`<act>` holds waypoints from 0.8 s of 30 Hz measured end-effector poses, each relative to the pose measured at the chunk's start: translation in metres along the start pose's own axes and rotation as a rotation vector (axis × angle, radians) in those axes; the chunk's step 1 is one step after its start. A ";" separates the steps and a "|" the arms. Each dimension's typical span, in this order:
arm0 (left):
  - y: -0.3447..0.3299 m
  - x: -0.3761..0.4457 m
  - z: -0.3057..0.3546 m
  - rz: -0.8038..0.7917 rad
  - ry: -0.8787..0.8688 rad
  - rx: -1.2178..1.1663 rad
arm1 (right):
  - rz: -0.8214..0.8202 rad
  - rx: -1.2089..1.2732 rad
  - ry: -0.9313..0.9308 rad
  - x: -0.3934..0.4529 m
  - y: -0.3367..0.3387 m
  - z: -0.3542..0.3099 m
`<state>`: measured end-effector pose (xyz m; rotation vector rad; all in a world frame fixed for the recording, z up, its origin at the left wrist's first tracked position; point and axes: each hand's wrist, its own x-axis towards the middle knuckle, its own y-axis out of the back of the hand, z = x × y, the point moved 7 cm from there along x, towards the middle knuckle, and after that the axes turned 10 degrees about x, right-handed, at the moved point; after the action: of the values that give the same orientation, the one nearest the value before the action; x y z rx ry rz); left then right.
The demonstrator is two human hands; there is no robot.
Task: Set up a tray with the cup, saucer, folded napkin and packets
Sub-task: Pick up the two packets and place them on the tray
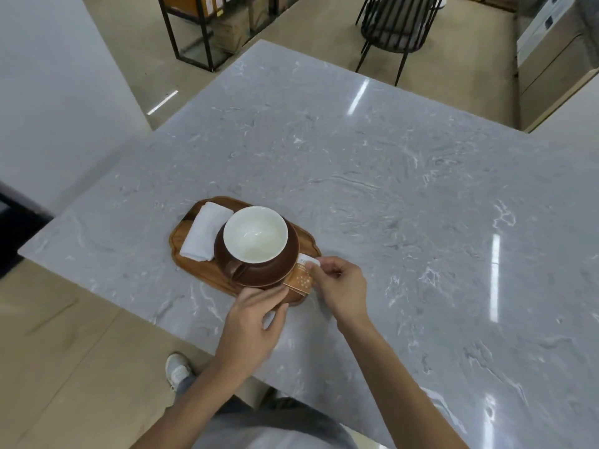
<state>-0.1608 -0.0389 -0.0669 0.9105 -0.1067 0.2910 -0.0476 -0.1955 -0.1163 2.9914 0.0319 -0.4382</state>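
A wooden tray [194,211] lies near the table's front-left corner. On it a brown cup [256,241] with a white inside sits on a brown saucer [275,276], handle toward me. A folded white napkin [202,234] lies on the tray's left part. At the tray's right end are brown and white packets [302,276], beside the saucer. My right hand [340,288] pinches the packets' right edge. My left hand [256,322] touches their near end with its fingertips.
The grey marble table [405,196] stretches far right and back. Its front edge runs just below my left hand. A black chair [393,30] and a black shelf frame [194,34] with boxes stand beyond the table. My shoe [177,369] shows on the floor.
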 end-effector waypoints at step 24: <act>0.006 0.001 -0.018 -0.119 -0.026 -0.123 | 0.092 -0.038 0.133 -0.023 0.004 -0.005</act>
<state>-0.1620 -0.0210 -0.0732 0.7952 -0.0926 0.1605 -0.0680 -0.1985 -0.1048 2.9646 -0.0848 -0.2262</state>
